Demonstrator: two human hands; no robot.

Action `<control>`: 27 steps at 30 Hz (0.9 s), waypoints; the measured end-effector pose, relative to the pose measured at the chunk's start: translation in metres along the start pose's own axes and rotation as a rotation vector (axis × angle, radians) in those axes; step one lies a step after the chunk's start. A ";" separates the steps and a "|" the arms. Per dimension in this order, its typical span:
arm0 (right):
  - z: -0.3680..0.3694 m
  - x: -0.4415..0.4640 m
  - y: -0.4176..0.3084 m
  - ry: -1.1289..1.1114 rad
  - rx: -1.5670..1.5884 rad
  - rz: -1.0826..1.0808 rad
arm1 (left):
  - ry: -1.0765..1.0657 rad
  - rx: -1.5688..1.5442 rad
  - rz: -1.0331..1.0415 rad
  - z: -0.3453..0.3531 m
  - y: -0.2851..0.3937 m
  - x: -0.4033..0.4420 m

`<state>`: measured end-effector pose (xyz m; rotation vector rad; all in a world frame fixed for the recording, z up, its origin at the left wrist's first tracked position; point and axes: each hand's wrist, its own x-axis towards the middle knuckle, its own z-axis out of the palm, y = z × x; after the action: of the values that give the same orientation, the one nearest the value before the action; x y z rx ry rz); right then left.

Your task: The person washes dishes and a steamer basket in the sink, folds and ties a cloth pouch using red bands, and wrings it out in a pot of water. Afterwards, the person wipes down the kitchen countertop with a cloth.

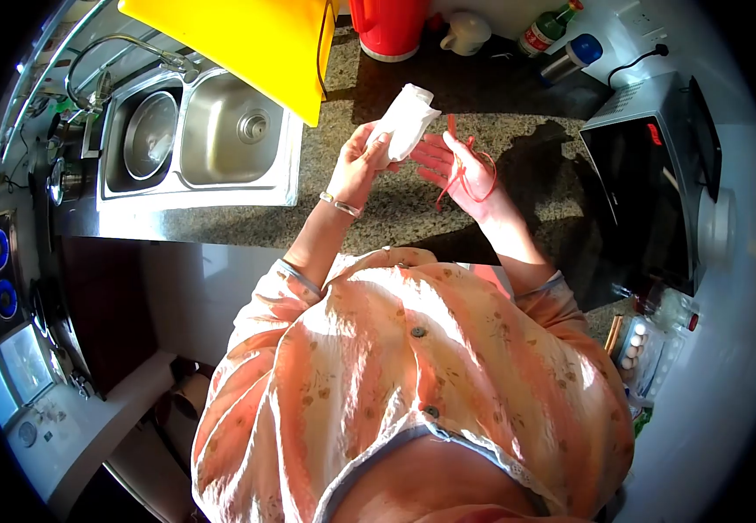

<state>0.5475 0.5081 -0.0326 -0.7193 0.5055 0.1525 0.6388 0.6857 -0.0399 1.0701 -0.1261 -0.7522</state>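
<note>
My left hand (358, 166) grips a white folded packet (408, 120), thumb on top, above the speckled stone counter (378, 218). To its right, my right hand (468, 179) is palm up with its fingers spread. A thin red string (456, 166) lies looped across the thumb and palm of that hand, and its ends hang loose. The right fingertips are close to the lower edge of the packet; whether they touch it I cannot tell.
A double sink (291, 174) is at the left, partly under a yellow board (256, 44). Behind stand a red container (388, 26), a white mug (465, 33), a green bottle (548, 31) and a blue-lidded cup (572, 57). A microwave (640, 166) is at the right.
</note>
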 end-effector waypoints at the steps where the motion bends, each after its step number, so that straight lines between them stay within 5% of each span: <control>1: 0.007 0.001 0.004 -0.049 0.036 -0.042 | -0.012 0.017 -0.025 0.006 -0.002 -0.003; 4: 0.019 0.007 0.005 -0.171 0.025 -0.101 | -0.134 0.390 0.057 0.021 -0.022 -0.014; 6: 0.031 0.005 0.008 -0.012 0.013 -0.124 | -0.006 1.172 0.657 0.025 -0.037 -0.013; 7: 0.030 0.007 0.011 0.034 0.043 -0.185 | -0.016 1.328 0.767 0.025 -0.037 -0.014; 8: 0.028 0.012 0.013 0.029 0.040 -0.188 | -0.012 1.328 0.772 0.024 -0.037 -0.014; 10: 0.027 0.021 0.015 0.080 -0.096 -0.244 | -0.067 0.642 0.274 0.030 -0.027 -0.017; 16: 0.038 0.037 0.013 0.291 -0.084 -0.349 | 0.170 1.004 0.738 0.058 0.009 -0.028; 18: 0.032 0.043 0.017 0.251 -0.106 -0.433 | 0.141 0.993 0.641 0.044 0.000 -0.019; 23: 0.021 0.020 0.015 -0.068 -0.184 -0.348 | 0.072 0.041 -0.131 0.006 0.008 -0.004; 27: 0.018 0.011 0.002 -0.252 -0.224 -0.184 | 0.132 0.102 -0.109 0.007 0.008 -0.004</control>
<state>0.5632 0.5216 -0.0277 -0.9468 0.1805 0.1259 0.6367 0.6853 -0.0288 1.2279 0.0075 -0.7771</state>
